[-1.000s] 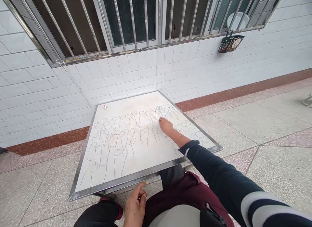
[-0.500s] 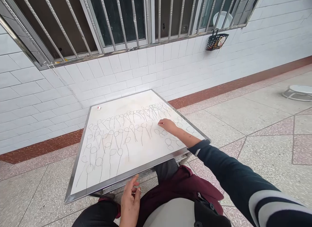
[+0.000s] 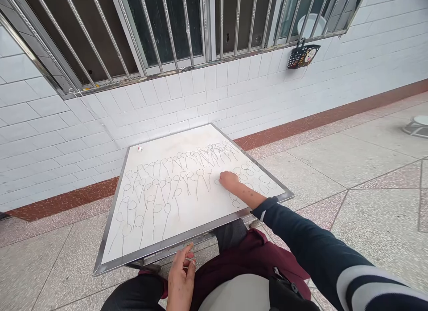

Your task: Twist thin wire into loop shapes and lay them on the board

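Note:
A white tabletop with a metal rim (image 3: 160, 252) lies in front of me. Rows of thin dark loops with long tails (image 3: 167, 208) spread over its left and middle. Loops without clear tails (image 3: 265, 179) cluster at the right; whether all these are strands or drawn lines I cannot tell. My right hand (image 3: 229, 181) is closed, knuckles up, at the left side of that cluster; whatever its fingers pinch is hidden. Below the table's front edge my left hand (image 3: 182, 273) hovers with loosely curled fingers apart, nothing visible in them.
A small white and red object (image 3: 140, 149) lies at the table's far left corner. Behind the table rises a white tiled wall (image 3: 160, 95) with a barred window; a patterned bag (image 3: 302, 56) hangs from the bars. A white stool (image 3: 419, 121) stands far right.
My right hand has turned more knuckles-up and come slightly down toward the loops. My left hand keeps about the same pose. The whole view has shifted a little.

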Demonstrator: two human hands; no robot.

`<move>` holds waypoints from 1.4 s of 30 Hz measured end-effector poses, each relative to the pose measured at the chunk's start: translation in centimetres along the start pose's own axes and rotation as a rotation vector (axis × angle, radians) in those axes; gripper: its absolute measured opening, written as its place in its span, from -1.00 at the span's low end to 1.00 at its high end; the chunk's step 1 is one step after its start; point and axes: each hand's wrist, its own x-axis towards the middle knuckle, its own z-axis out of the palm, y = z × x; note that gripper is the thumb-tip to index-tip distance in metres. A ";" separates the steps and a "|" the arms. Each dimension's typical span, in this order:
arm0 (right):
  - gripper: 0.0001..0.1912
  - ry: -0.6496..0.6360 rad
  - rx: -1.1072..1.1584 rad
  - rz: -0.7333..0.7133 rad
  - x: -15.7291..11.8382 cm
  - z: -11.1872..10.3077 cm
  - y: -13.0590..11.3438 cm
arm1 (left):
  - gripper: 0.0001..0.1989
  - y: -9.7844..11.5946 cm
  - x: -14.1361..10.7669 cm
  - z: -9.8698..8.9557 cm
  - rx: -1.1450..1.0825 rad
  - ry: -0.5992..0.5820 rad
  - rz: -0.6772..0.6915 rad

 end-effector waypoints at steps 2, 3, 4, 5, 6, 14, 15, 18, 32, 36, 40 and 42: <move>-0.66 -0.003 0.077 0.007 -0.2 -0.2 -0.1 | -0.61 -0.2 0.0 0.1 -0.011 0.000 -0.001; -0.67 -0.001 0.128 0.005 -0.3 -0.3 -0.2 | -0.61 -0.3 0.0 0.2 -0.020 0.003 -0.001; -0.68 0.004 0.188 -0.001 -0.4 -0.5 -0.2 | -0.61 -0.5 -0.1 0.2 -0.032 0.009 -0.003; -0.69 0.012 0.253 -0.010 -0.7 -0.7 -0.1 | -0.60 -0.6 -0.1 0.3 -0.046 0.018 -0.007; -0.71 0.023 0.324 -0.019 -0.9 -0.9 -0.1 | -0.60 -0.7 -0.1 0.3 -0.063 0.028 -0.014; -0.82 0.066 0.904 -0.174 -6.1 -2.8 -2.3 | -0.56 4.8 3.0 -0.9 -0.313 0.084 -0.067; -0.80 0.043 0.969 -0.205 -7.1 -2.9 -3.0 | -0.54 6.2 3.8 -1.2 -0.355 0.085 -0.056; -0.73 -0.062 1.127 -0.301 -10.3 -3.1 -5.1 | -0.48 10.1 6.0 -1.5 -0.469 0.107 -0.043; -0.76 -0.351 1.589 -0.407 -17.8 -3.2 -8.4 | -0.49 13.1 4.0 -0.6 -0.865 0.095 -0.039; -0.76 -0.314 1.547 -0.439 -18.3 -2.9 -8.7 | -0.48 13.1 3.7 -0.7 -0.824 0.097 -0.021; -0.74 -0.301 1.527 -0.453 -18.9 -2.5 -8.9 | -0.49 12.9 3.5 -0.6 -0.773 0.142 0.026; -0.73 -0.315 1.529 -0.450 -19.1 -2.4 -8.9 | -0.51 12.9 3.4 -0.6 -0.747 0.164 0.044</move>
